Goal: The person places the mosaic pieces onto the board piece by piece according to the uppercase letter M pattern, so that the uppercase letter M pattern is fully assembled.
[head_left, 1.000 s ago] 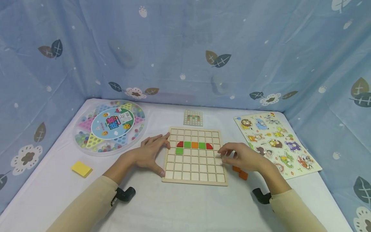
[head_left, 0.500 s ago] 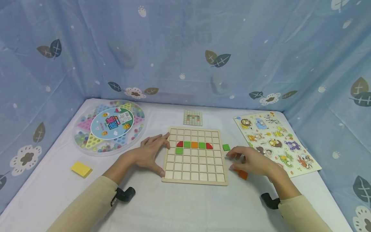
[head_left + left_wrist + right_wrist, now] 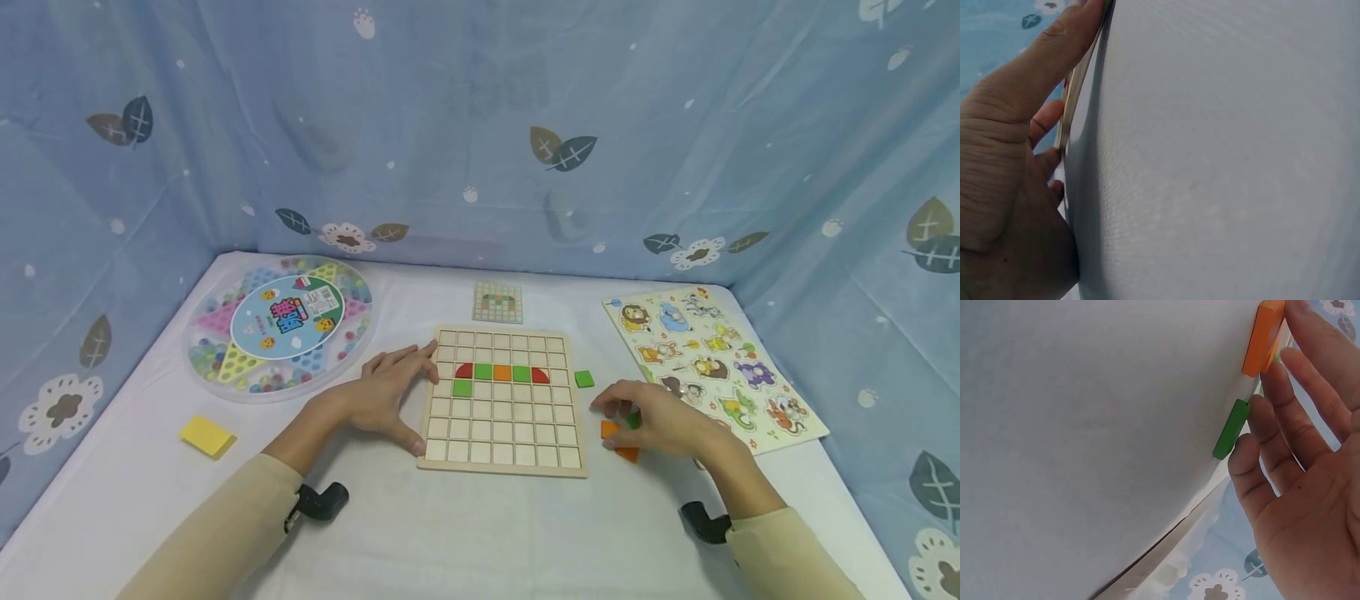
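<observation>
Between the left hand (image 3: 390, 396), fingers spread, and the right hand (image 3: 654, 418), fingers parted over orange tiles (image 3: 610, 428), lies the grid board (image 3: 502, 470), six tiles (image 3: 502, 372) set, most cells (image 3: 502, 431) bare, a green tile (image 3: 584, 379) unplaced beside it.

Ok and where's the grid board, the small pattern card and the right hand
Grid board (image 3: 502, 411): head view, on a bare middle square.
Small pattern card (image 3: 498, 302): head view, on its printed middle.
Right hand (image 3: 660, 419): head view, on its back.
</observation>
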`<state>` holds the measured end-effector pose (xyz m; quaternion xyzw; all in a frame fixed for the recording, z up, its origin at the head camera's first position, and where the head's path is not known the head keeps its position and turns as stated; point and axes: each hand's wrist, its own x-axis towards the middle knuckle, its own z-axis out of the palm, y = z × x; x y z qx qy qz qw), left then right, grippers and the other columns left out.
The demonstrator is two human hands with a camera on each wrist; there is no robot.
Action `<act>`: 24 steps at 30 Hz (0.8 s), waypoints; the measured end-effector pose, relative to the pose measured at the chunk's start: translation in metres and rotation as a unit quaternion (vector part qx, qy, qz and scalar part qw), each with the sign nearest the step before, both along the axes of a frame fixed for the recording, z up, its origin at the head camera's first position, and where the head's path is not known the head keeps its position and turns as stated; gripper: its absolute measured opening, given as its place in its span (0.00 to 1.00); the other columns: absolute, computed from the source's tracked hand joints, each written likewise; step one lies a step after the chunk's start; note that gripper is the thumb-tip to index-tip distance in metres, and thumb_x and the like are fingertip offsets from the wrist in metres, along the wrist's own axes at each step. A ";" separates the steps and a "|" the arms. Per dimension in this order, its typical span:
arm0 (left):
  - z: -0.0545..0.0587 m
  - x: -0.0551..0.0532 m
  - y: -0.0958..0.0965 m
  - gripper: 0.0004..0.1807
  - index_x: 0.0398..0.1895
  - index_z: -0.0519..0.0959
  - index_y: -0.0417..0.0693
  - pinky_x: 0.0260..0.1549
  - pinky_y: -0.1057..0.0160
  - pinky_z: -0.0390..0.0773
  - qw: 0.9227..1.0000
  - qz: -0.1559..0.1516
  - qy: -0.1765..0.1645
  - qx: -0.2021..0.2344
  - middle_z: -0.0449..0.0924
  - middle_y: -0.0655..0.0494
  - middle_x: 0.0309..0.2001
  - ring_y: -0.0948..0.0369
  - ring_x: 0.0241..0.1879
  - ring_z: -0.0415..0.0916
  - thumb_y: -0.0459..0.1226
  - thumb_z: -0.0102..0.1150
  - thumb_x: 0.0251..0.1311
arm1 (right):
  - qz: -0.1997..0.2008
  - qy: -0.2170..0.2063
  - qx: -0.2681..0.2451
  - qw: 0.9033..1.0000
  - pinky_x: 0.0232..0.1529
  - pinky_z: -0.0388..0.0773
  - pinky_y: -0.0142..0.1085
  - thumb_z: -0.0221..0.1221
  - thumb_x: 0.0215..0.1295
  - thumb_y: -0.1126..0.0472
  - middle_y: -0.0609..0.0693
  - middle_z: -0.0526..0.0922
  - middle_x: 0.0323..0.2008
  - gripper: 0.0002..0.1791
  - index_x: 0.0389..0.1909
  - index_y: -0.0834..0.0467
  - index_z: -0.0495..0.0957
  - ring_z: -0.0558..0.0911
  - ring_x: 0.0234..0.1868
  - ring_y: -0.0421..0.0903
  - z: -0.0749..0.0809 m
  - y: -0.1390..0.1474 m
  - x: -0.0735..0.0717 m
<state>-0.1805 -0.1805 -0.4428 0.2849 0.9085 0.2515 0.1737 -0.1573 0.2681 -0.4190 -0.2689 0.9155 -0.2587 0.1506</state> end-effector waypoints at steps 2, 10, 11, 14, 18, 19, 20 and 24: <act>0.000 0.000 0.000 0.53 0.59 0.63 0.62 0.71 0.30 0.39 1.000 0.000 0.000 0.000 0.35 0.57 0.85 0.44 0.82 0.35 0.68 0.81 0.31 | -0.001 0.000 0.006 1.000 0.44 0.78 0.36 0.75 0.58 0.54 0.39 0.81 0.42 0.24 0.55 0.52 0.81 0.77 0.43 0.42 0.001 0.001 0.001; 0.000 -0.001 0.001 0.53 0.60 0.63 0.64 0.72 0.32 0.39 1.000 0.002 0.002 -0.005 0.34 0.59 0.85 0.46 0.82 0.34 0.69 0.80 0.30 | -0.006 0.004 0.018 1.000 0.46 0.78 0.36 0.72 0.62 0.56 0.38 0.82 0.44 0.21 0.55 0.51 0.81 0.78 0.44 0.40 0.003 0.005 0.003; 0.000 -0.001 0.001 0.53 0.60 0.63 0.64 0.72 0.32 0.39 1.000 0.003 0.002 -0.005 0.34 0.59 0.85 0.46 0.82 0.34 0.69 0.80 0.30 | -0.006 0.007 0.018 1.000 0.46 0.78 0.36 0.72 0.63 0.57 0.38 0.82 0.44 0.20 0.55 0.51 0.81 0.78 0.44 0.40 0.003 0.005 0.003; 0.001 0.000 0.001 0.53 0.59 0.63 0.63 0.71 0.31 0.39 1.000 0.004 0.000 -0.005 0.34 0.58 0.85 0.45 0.82 0.35 0.69 0.80 0.31 | -0.005 0.015 0.010 1.000 0.46 0.78 0.37 0.70 0.65 0.57 0.37 0.82 0.45 0.19 0.56 0.50 0.81 0.77 0.44 0.41 0.003 0.005 0.002; 0.000 0.000 0.001 0.53 0.59 0.63 0.63 0.71 0.31 0.39 1.000 0.003 -0.001 -0.004 0.35 0.57 0.85 0.45 0.82 0.35 0.68 0.81 0.31 | 0.004 0.016 -0.023 1.000 0.39 0.77 0.34 0.69 0.67 0.56 0.38 0.81 0.44 0.18 0.56 0.50 0.81 0.77 0.40 0.41 0.004 0.003 0.002; 0.000 0.000 0.001 0.53 0.59 0.63 0.63 0.72 0.31 0.38 1.000 0.004 -0.002 -0.004 0.34 0.58 0.85 0.45 0.82 0.35 0.68 0.81 0.31 | 0.006 0.015 -0.032 0.999 0.37 0.77 0.33 0.68 0.68 0.57 0.39 0.81 0.43 0.17 0.56 0.50 0.81 0.77 0.39 0.41 0.004 0.002 0.002; 0.000 0.000 0.001 0.53 0.59 0.63 0.63 0.72 0.31 0.38 1.000 0.003 -0.002 -0.003 0.34 0.57 0.85 0.45 0.82 0.35 0.68 0.81 0.31 | 0.009 0.015 -0.041 0.999 0.36 0.77 0.32 0.68 0.68 0.58 0.39 0.81 0.43 0.17 0.56 0.50 0.80 0.77 0.39 0.41 0.004 0.001 0.002; 0.000 0.000 0.001 0.52 0.59 0.63 0.62 0.72 0.31 0.38 1.000 0.000 -0.004 -0.002 0.34 0.57 0.85 0.45 0.82 0.35 0.67 0.81 0.31 | 0.015 0.005 -0.069 0.997 0.38 0.79 0.33 0.66 0.69 0.59 0.40 0.81 0.44 0.15 0.56 0.51 0.80 0.78 0.40 0.41 0.007 -0.004 0.002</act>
